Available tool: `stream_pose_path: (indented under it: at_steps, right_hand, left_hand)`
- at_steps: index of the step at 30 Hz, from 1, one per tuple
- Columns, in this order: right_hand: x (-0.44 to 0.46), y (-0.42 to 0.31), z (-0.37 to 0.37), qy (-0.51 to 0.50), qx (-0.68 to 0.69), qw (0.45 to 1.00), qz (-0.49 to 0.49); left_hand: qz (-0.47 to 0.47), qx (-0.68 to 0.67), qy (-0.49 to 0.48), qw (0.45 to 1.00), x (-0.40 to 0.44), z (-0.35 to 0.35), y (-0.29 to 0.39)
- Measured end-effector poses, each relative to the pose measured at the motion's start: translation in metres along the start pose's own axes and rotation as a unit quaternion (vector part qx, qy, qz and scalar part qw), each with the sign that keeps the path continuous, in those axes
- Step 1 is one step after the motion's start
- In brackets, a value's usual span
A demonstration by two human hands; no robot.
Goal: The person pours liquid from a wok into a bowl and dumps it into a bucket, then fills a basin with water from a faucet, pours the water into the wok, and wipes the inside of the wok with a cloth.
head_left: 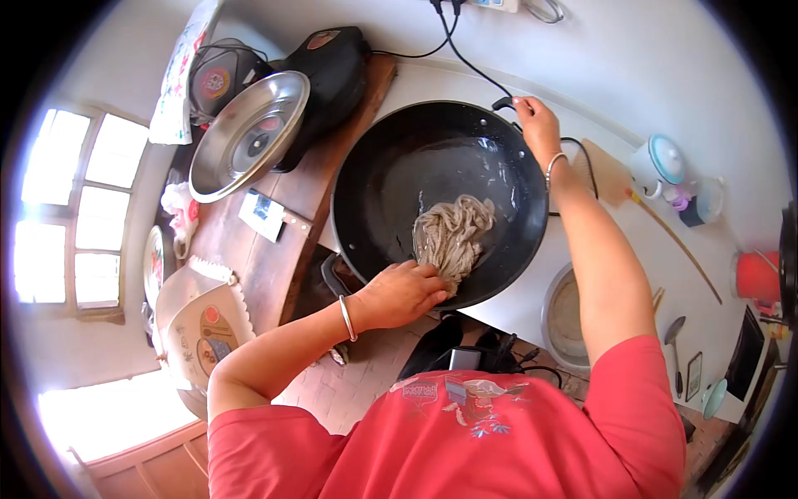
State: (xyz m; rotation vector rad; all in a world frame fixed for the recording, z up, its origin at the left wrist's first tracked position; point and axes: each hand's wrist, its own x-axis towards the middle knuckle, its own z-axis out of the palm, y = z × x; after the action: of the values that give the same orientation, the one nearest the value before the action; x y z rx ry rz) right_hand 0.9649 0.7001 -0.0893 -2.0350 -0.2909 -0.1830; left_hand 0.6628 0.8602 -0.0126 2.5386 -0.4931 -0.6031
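A large black wok (391, 187) with a wet, shiny inside stands in front of me, tilted slightly toward me. My right hand (539, 126) is closed around the black handle (503, 104) on its far right side. At the near rim, my left hand (401, 295) grips one end of a crumpled grey-beige rag (455, 233). The rest of the rag lies bunched on the wok's inner surface. A second handle (334, 274) sticks out at the near left, beside my left wrist, and nothing holds it.
Left of the wok, a wooden table (274, 258) bears a steel basin (249, 137), a black appliance (328, 71) and a box (204, 324). On the white counter (665, 241) at right are a round grey pan (568, 320), a ladle (674, 333) and a lidded pot (661, 162). Black cords run behind the wok.
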Motion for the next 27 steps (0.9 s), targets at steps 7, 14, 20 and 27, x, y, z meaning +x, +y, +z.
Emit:
stream_pose_path:
  at_steps: [7, 14, 20, 27]
  right_hand:
    - [-0.001, 0.0, -0.001, 0.008, 0.015, 1.0, -0.007]
    - [0.002, 0.004, 0.0, 0.008, 0.011, 1.0, -0.02]
    - [-0.001, 0.001, -0.001, 0.007, 0.014, 1.0, -0.007]
    - [0.0, 0.004, 0.004, 0.023, 0.035, 0.999, 0.001]
  left_hand:
    - [-0.033, 0.213, -0.019, 0.976, -0.026, -0.018, -0.041]
    - [-0.047, 0.377, -0.081, 0.921, 0.002, -0.053, -0.09]
    - [-0.01, 0.416, 0.021, 0.909, 0.01, -0.042, -0.117]
    - [-0.053, 0.217, -0.201, 0.954, 0.004, -0.033, -0.066]
